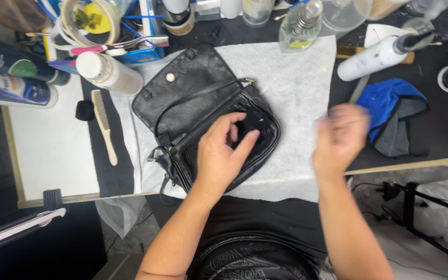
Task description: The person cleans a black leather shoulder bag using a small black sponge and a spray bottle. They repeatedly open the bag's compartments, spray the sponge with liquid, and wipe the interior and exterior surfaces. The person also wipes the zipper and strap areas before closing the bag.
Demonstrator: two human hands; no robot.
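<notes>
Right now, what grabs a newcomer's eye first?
The black leather handbag with its flap open, lying mid-bench on a white paper towel, with the left hand pressed on its front. To its right the right hand is motion-blurred above the towel's edge, beside a crumpled blue cloth.

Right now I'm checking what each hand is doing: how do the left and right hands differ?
The left hand rests on the black handbag, fingers curled at its opening; the right hand touches no bag, hovering over the white towel. The left looks sharp, the right blurred. Both are bare.
</notes>
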